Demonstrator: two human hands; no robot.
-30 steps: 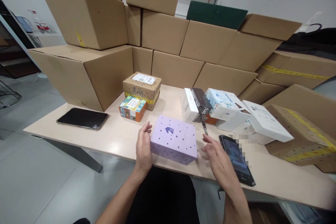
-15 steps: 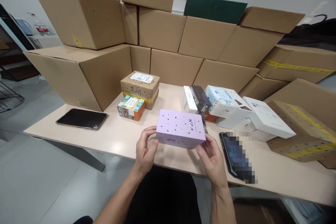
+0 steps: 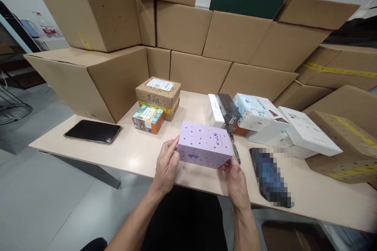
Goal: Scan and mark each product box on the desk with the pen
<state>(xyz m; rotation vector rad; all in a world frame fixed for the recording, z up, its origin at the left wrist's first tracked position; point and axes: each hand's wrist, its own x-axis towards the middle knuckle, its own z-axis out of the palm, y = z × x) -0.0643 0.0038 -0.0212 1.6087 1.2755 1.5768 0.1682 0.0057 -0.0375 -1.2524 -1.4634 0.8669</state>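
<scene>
A lilac box [image 3: 204,145] with small dark dots is held between both my hands just above the front of the pale table [image 3: 132,151]. My left hand [image 3: 166,166] grips its left end, fingers up along the side. At the box's lower right corner, my right hand [image 3: 235,178] holds it from below. The box is tilted so its top and front face show.
A dark tablet [image 3: 92,131] lies at the left. A small orange and green carton [image 3: 147,118] stands before a taped brown parcel [image 3: 158,95]. White and patterned boxes [image 3: 259,119], a pen [image 3: 234,147] and a blurred phone [image 3: 270,176] are at the right. Large cardboard boxes [image 3: 188,31] wall the back.
The lilac box lay on the table with my hands beside it; both hands took hold of it, lifted it and turned it over.
</scene>
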